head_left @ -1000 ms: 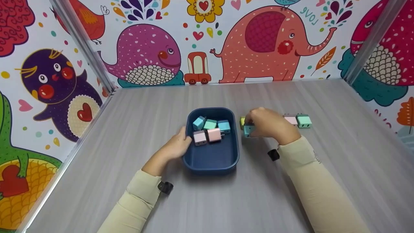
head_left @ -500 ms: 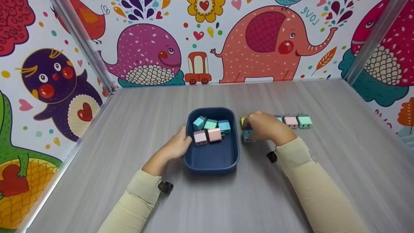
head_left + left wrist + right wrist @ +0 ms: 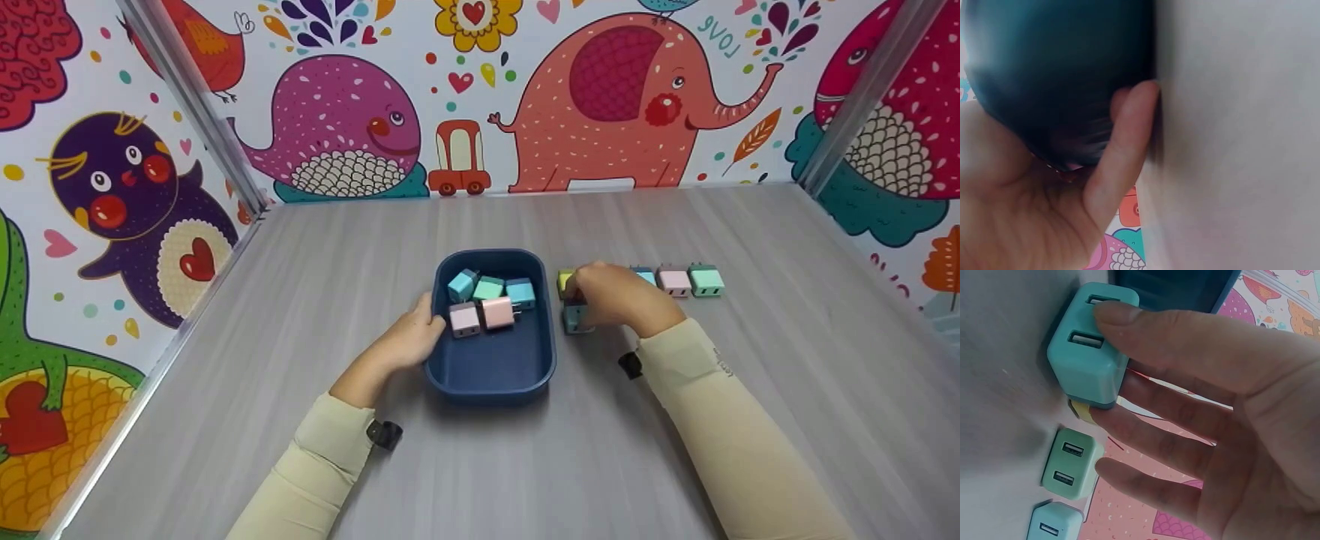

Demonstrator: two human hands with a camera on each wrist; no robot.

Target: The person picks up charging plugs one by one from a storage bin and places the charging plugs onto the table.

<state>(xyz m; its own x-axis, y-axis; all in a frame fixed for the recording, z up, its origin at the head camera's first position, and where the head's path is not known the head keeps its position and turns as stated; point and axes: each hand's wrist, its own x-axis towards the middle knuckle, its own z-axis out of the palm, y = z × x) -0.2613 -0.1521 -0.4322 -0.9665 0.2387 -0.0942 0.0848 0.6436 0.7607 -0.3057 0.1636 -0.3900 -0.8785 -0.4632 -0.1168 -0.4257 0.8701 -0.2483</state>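
Observation:
My right hand (image 3: 619, 296) pinches a teal USB wall charger (image 3: 1089, 346) between thumb and fingers, right of the box in the head view. The right wrist view shows the thumb pressed on its socket face, with two USB slots visible. My left hand (image 3: 409, 334) holds the left side of a dark blue box (image 3: 491, 371); in the left wrist view a finger (image 3: 1129, 140) lies along its wall near the table. Inside the box are several chargers, among them a pink one (image 3: 496, 313), a lilac one (image 3: 464, 320) and a blue one (image 3: 519, 293).
A row of chargers stands right of the box: a yellow one (image 3: 565, 282) partly behind my right hand, a green one (image 3: 1072, 464), a light blue one (image 3: 1055, 521), a pink one (image 3: 674, 283) and a mint one (image 3: 706, 280). Printed panels (image 3: 480, 97) border the grey table (image 3: 480, 472).
My right hand has shifted slightly left and toward me with the teal charger, uncovering the light blue charger in the row. The left hand and box have stayed still.

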